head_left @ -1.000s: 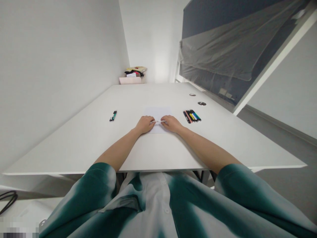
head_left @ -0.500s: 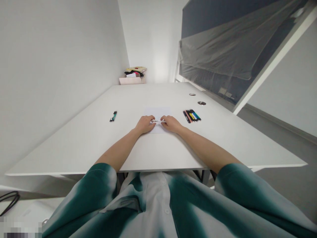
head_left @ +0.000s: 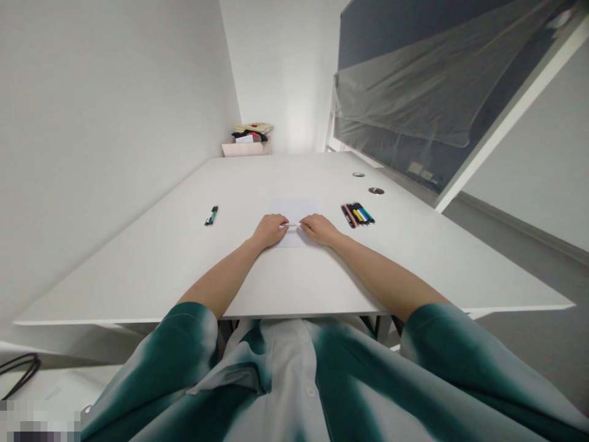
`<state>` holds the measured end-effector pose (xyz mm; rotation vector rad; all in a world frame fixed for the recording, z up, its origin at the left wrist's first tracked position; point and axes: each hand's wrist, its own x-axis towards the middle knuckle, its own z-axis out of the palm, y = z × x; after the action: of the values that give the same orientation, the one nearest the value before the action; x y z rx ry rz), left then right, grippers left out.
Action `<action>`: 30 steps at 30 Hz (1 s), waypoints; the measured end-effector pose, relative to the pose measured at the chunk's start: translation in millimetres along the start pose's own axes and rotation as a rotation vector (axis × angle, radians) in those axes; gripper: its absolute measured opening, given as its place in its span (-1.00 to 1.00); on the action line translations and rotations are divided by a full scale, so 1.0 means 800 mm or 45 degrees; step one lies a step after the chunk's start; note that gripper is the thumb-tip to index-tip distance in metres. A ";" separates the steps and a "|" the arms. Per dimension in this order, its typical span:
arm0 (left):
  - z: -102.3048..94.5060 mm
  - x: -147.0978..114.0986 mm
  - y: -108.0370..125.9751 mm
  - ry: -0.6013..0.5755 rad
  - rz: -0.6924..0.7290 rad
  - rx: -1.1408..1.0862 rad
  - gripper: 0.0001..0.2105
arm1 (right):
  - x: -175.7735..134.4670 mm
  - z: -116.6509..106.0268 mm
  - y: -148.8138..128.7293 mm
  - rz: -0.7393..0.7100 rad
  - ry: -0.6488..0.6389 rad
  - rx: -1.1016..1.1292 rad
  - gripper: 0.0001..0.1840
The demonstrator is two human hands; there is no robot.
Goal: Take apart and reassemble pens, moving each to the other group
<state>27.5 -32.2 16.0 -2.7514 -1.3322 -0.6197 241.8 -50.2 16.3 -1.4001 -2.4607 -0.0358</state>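
Observation:
My left hand (head_left: 270, 230) and my right hand (head_left: 318, 228) face each other over a white sheet of paper (head_left: 295, 239) on the table. Between them runs a slim white pen (head_left: 293, 224), held level, its left end pinched in my left fingers and its right end in my right fingers. The fingers cover both of its ends. Both wrists rest low, close to the tabletop. To the right of my right hand lies a row of several coloured pens (head_left: 358, 215). A few green and black pens (head_left: 211, 216) lie apart on the left.
The white table (head_left: 184, 276) reaches toward the far wall. At its back left stands a pale box (head_left: 243, 149) with cloth-like items piled in it. Two round metal cable covers (head_left: 376, 191) sit along the right edge, beside a dark panel (head_left: 400, 92) partly covered in plastic film.
My fingers have shifted slightly on the pen, and its dark marking seen earlier no longer shows. Both hands otherwise keep their place over the paper.

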 end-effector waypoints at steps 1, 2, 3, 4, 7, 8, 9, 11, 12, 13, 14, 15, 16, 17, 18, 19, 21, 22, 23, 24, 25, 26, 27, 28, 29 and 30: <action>-0.001 0.000 0.000 -0.001 -0.002 0.001 -0.77 | 0.000 -0.001 -0.001 0.009 -0.002 0.007 -0.67; -0.001 0.000 0.001 -0.005 -0.006 0.002 -0.79 | 0.000 -0.002 -0.002 0.021 -0.003 0.013 -0.67; -0.002 0.000 0.002 -0.008 -0.010 0.003 -0.80 | -0.001 -0.003 -0.003 0.036 -0.004 0.017 -0.66; -0.003 0.000 0.002 -0.010 -0.015 0.005 -0.81 | -0.001 -0.003 -0.004 0.053 -0.003 0.017 -0.65; -0.003 0.000 0.004 -0.007 -0.031 0.012 -0.83 | 0.000 -0.003 -0.003 0.095 0.008 0.010 -0.69; -0.003 0.000 0.004 -0.007 -0.032 0.014 -0.83 | 0.000 -0.002 -0.002 0.098 0.017 0.011 -0.71; -0.002 0.000 0.004 -0.007 -0.030 0.016 -0.83 | 0.000 -0.001 -0.001 0.093 0.026 0.014 -0.73; -0.001 0.001 0.003 -0.008 -0.025 0.019 -0.84 | 0.000 0.000 0.001 0.056 0.042 0.020 -0.75; 0.000 0.001 0.002 -0.007 -0.021 0.019 -0.84 | 0.000 0.001 0.002 0.033 0.049 0.020 -0.76; 0.001 0.001 0.002 -0.006 -0.017 0.019 -0.84 | 0.000 0.002 0.003 0.012 0.055 0.020 -0.76; 0.001 0.001 0.002 -0.007 -0.013 0.019 -0.85 | 0.001 0.003 0.004 -0.006 0.060 0.019 -0.77; 0.001 0.001 0.002 -0.006 -0.009 0.019 -0.85 | 0.001 0.003 0.005 -0.019 0.064 0.017 -0.77; 0.000 0.001 0.002 -0.007 -0.004 0.021 -0.85 | 0.001 0.004 0.005 -0.027 0.067 0.015 -0.77; 0.000 0.000 0.002 -0.009 0.000 0.025 -0.85 | 0.001 0.005 0.006 -0.031 0.068 0.013 -0.77; -0.001 0.000 0.002 -0.013 0.003 0.030 -0.85 | 0.002 0.006 0.007 -0.035 0.069 0.012 -0.77; -0.002 0.000 0.003 -0.019 0.006 0.036 -0.85 | 0.002 0.006 0.007 -0.039 0.071 0.010 -0.77; -0.003 0.000 0.003 -0.026 0.011 0.048 -0.85 | 0.003 0.008 0.008 -0.044 0.073 0.007 -0.76; -0.004 0.000 0.003 -0.028 0.015 0.052 -0.85 | 0.003 0.008 0.009 -0.047 0.072 0.005 -0.76; -0.004 0.000 0.003 -0.024 0.018 0.055 -0.86 | 0.003 0.008 0.009 -0.050 0.070 0.003 -0.75; -0.004 0.000 0.003 -0.018 0.021 0.058 -0.86 | 0.003 0.009 0.009 -0.052 0.066 0.000 -0.75; -0.004 0.000 0.003 -0.012 0.024 0.059 -0.86 | 0.003 0.009 0.009 -0.054 0.060 -0.003 -0.74; -0.003 0.000 0.003 -0.009 0.028 0.060 -0.86 | 0.003 0.009 0.009 -0.056 0.053 -0.006 -0.73; -0.003 0.000 0.003 -0.009 0.029 0.061 -0.86 | 0.003 0.009 0.009 -0.060 0.046 -0.009 -0.72; -0.003 0.000 0.003 -0.011 0.028 0.063 -0.87 | 0.003 0.009 0.008 -0.064 0.039 -0.012 -0.71; -0.004 0.000 0.003 -0.016 0.025 0.066 -0.86 | 0.004 0.009 0.008 -0.067 0.032 -0.015 -0.71; -0.004 0.000 0.003 -0.022 0.022 0.067 -0.86 | 0.004 0.008 0.008 -0.071 0.025 -0.017 -0.70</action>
<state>28.5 -34.4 19.2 -2.7300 -1.3065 -0.5529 243.7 -43.4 9.9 -1.3298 -2.4875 -0.0788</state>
